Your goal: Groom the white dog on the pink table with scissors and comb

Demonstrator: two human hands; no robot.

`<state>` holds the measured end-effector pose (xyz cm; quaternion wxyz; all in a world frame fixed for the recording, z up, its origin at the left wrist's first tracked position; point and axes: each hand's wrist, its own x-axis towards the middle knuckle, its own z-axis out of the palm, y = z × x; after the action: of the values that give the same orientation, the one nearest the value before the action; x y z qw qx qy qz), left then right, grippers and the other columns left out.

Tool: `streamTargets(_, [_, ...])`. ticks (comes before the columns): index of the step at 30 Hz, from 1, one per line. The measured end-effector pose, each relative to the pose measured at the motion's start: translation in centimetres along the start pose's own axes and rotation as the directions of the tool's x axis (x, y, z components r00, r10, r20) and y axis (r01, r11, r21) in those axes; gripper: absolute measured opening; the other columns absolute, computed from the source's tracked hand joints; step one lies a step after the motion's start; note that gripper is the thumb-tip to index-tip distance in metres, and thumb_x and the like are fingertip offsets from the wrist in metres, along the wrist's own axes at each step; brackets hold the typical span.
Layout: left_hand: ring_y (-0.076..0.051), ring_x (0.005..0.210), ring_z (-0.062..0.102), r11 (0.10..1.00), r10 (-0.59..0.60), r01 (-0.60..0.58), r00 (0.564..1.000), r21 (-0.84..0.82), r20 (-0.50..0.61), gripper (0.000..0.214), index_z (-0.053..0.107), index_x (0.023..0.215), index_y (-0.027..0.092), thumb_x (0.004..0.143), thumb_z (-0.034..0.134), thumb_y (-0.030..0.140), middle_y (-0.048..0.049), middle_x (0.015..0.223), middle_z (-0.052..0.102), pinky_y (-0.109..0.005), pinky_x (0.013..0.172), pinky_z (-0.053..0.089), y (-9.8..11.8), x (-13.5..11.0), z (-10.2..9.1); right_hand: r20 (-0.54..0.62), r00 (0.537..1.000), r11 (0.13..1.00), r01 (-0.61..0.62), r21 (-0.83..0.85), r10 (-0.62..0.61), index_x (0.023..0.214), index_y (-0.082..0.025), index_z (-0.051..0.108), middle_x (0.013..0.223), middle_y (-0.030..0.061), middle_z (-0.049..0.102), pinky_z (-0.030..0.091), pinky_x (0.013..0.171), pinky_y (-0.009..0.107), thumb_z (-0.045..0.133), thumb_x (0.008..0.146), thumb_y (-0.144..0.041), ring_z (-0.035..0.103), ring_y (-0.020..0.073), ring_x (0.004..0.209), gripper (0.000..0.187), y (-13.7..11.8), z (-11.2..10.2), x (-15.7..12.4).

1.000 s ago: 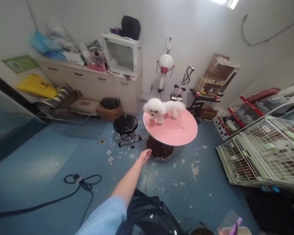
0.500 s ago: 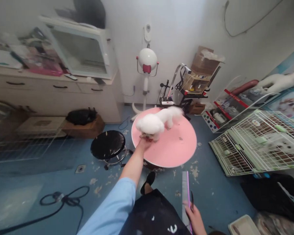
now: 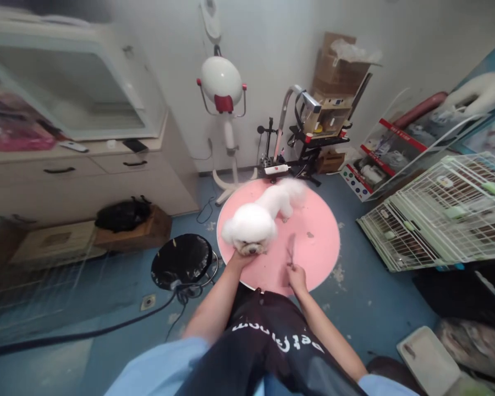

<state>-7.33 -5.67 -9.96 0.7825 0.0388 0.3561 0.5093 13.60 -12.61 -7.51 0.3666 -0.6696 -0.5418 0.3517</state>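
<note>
A fluffy white dog (image 3: 251,223) stands on a round pink grooming table (image 3: 315,253), its head facing me and its tail end towards the back. My left hand (image 3: 240,260) grips it under the chin, with the fingers partly hidden beneath the muzzle. Over the near right part of the table, my right hand (image 3: 297,278) is closed around what looks like a pair of grooming scissors (image 3: 291,248). Motion smears the blades, which point away from me. The scissors are apart from the dog, to the right of its head.
Left of the table stands a black round stool (image 3: 181,261), with a dark cable (image 3: 107,331) running to it. Behind are a white stand dryer (image 3: 221,80) and a tool cart (image 3: 276,168). Wire cages (image 3: 449,214) stand at right, and a pale tray (image 3: 429,360) lies at lower right.
My right hand has come up from beside my lap to the table's near edge, with the tool in it. My left hand stays at the dog's chin; the dog's face has turned towards me.
</note>
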Motion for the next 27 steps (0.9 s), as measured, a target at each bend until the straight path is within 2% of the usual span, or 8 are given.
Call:
streamTargets(4, [-0.019,0.088,0.061,0.995,-0.082,0.084,0.996,-0.054,0.036,0.020,0.057,0.106,0.015,0.094,0.044,0.025,-0.0112,0.105,0.066,-0.031,0.072,0.049,1.4,-1.2,1.5,-0.047,0.999,0.999,-0.010,0.037,0.012,0.088,-0.015,0.074,0.091,0.0123,0.075,0.054,0.073,0.029,0.051,0.077,-0.042,0.069,0.0227,0.085,0.038,0.6,1.0,-1.3])
streamTargets(10, [-0.014,0.072,0.057,0.997,-0.048,0.052,0.996,-0.057,0.069,0.012,0.059,0.097,0.016,0.093,0.048,0.016,-0.0075,0.096,0.065,-0.025,0.062,0.044,2.4,-2.6,4.2,-0.219,0.974,0.998,-0.059,-0.001,0.057,0.093,-0.012,0.072,0.063,0.0050,0.065,0.048,0.060,0.028,0.045,0.083,-0.042,0.056,0.0178,0.057,0.042,-0.3,3.8,-3.0])
streamTargets(13, [-0.012,0.063,0.053,0.997,-0.055,0.057,0.997,-0.056,0.048,0.014,0.058,0.089,0.015,0.094,0.044,0.016,-0.0062,0.084,0.062,-0.025,0.057,0.041,2.6,-3.1,5.1,-0.267,0.951,0.986,0.131,-0.101,-0.154,0.111,-0.011,0.070,0.070,0.0063,0.067,0.047,0.065,0.028,0.045,0.088,-0.037,0.056,0.0176,0.061,0.043,-0.7,4.7,-6.5])
streamTargets(15, [-0.012,0.060,0.051,0.994,-0.086,0.088,0.996,-0.072,0.027,0.020,0.057,0.085,0.015,0.095,0.040,0.015,-0.0055,0.076,0.060,-0.025,0.057,0.040,2.9,-3.5,5.6,-0.234,0.888,0.909,0.345,-0.233,-0.397,0.118,-0.011,0.070,0.069,0.0068,0.067,0.046,0.065,0.028,0.045,0.090,-0.030,0.057,0.0178,0.063,0.042,-1.3,5.9,-8.3])
streamTargets(17, [-0.012,0.059,0.050,0.991,-0.115,0.115,0.993,-0.073,0.012,0.023,0.057,0.081,0.014,0.095,0.039,0.016,-0.0054,0.072,0.057,-0.025,0.057,0.039,3.2,-3.8,6.0,-0.196,0.822,0.821,0.451,-0.350,-0.535,0.120,-0.010,0.070,0.064,0.0064,0.065,0.045,0.063,0.027,0.043,0.090,-0.023,0.057,0.0177,0.061,0.042,-2.1,7.5,-9.0])
streamTargets(19, [-0.012,0.059,0.049,0.989,-0.133,0.132,0.991,-0.070,-0.005,0.025,0.056,0.079,0.014,0.096,0.039,0.019,-0.0054,0.070,0.056,-0.024,0.058,0.039,3.6,-4.0,6.2,-0.205,0.815,0.800,0.425,-0.424,-0.542,0.122,-0.009,0.069,0.062,0.0063,0.065,0.044,0.061,0.027,0.042,0.088,-0.018,0.056,0.0174,0.059,0.044,-2.7,8.7,-8.9])
streamTargets(23, [-0.012,0.060,0.049,0.983,-0.164,0.159,0.985,-0.086,-0.055,0.030,0.056,0.079,0.013,0.097,0.033,0.018,-0.0056,0.067,0.055,-0.024,0.058,0.039,4.3,-4.1,6.0,-0.312,0.847,0.848,0.260,-0.462,-0.430,0.126,-0.008,0.066,0.065,0.0074,0.066,0.045,0.061,0.027,0.041,0.088,-0.017,0.057,0.0183,0.062,0.047,-2.9,9.3,-8.6])
streamTargets(27, [-0.012,0.062,0.051,0.977,-0.206,0.201,0.977,-0.070,-0.062,0.028,0.056,0.079,0.013,0.095,0.034,0.016,-0.0061,0.067,0.055,-0.025,0.059,0.040,4.7,-3.5,5.6,-0.248,0.846,0.834,0.337,-0.437,-0.472,0.127,-0.010,0.065,0.067,0.0066,0.066,0.046,0.062,0.026,0.042,0.090,-0.021,0.059,0.0181,0.063,0.045,-2.9,8.9,-9.4])
